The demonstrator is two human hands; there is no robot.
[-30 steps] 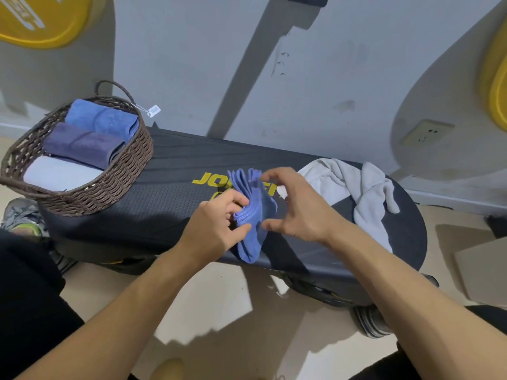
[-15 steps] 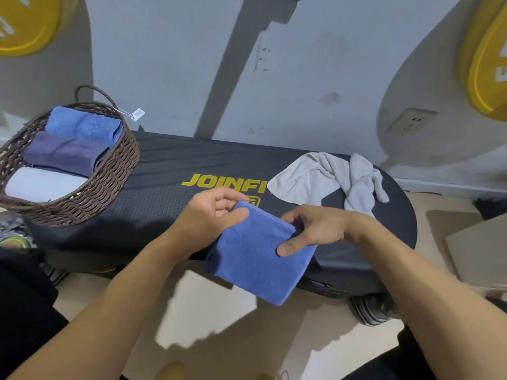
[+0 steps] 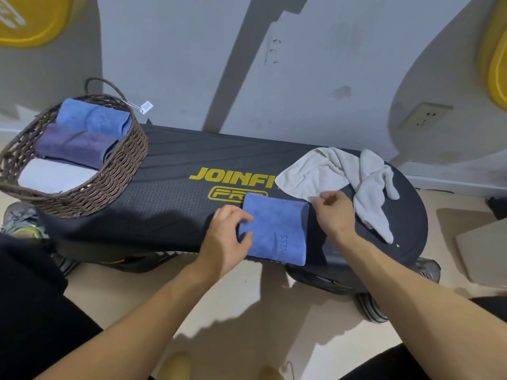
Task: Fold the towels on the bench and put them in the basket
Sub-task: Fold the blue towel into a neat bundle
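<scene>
The folded blue towel [image 3: 274, 229] lies flat on the counter [image 3: 170, 204] at frame centre, near edge overhanging. The left hand [image 3: 229, 237] pinches its left edge, likely to lift it; the right hand [image 3: 333, 212], loosely curled, holds nothing. The basket [image 3: 109, 185] (upper left) holds three folded towels; a crumpled white towel [image 3: 337, 174] waits at right.

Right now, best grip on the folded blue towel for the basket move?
Pinch the folded blue towel at its near edge, which overhangs the bench, coming from the front, thumb on top. It lies flat and square; the left hand already grips its left edge.
</scene>
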